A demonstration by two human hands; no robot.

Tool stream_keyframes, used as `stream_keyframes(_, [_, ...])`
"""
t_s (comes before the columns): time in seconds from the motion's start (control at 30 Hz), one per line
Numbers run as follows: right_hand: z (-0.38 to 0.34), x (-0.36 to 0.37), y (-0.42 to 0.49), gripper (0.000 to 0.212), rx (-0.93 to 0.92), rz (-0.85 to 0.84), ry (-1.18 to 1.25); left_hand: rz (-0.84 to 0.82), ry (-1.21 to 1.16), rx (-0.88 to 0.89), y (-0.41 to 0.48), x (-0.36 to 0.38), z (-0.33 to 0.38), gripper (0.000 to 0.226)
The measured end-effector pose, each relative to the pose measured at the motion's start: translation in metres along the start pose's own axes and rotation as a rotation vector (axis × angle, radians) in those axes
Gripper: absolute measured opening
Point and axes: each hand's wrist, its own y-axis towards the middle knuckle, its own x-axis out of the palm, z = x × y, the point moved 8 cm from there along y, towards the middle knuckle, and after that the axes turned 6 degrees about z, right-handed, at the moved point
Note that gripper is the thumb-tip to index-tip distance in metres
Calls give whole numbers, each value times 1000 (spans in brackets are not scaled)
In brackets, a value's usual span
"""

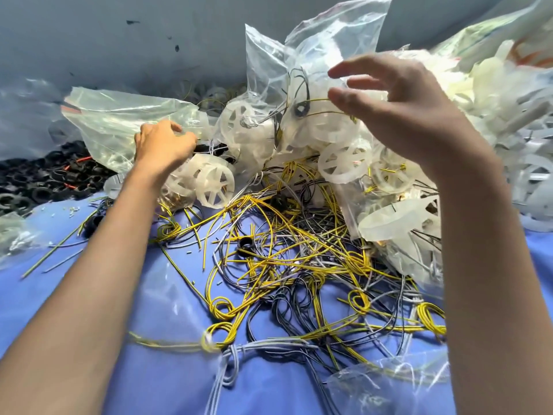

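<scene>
My left hand (163, 145) reaches forward and its fingers curl round the edge of a clear plastic bag (119, 121) lying at the back left. Just below it sits a white spoked plastic wheel (214, 187). My right hand (398, 109) hovers raised with fingers spread and relaxed, holding nothing, in front of a tall clear bag (299, 70) stuffed with white wheels and wires. A tangle of yellow, grey and black wires (287, 265) covers the blue cloth (167, 369) between my arms.
A heap of black rings (45, 181) lies at the far left. White plastic parts (514, 121) pile up at the right. A lone black ring (246, 244) sits among the wires. A grey wall (119, 40) closes the back.
</scene>
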Motion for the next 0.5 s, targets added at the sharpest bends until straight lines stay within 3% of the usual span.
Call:
stream_keyframes(0.1, [-1, -4, 0, 29, -13, -3, 22, -130, 77, -120, 19, 20, -18, 47])
stream_keyframes(0.27, [8, -14, -1, 26, -6, 1, 61, -229, 155, -67, 26, 44, -26, 41])
stream_keyframes(0.5, [7, -12, -1, 21, -10, -22, 83, 100, 108, -69, 29, 14, -29, 22])
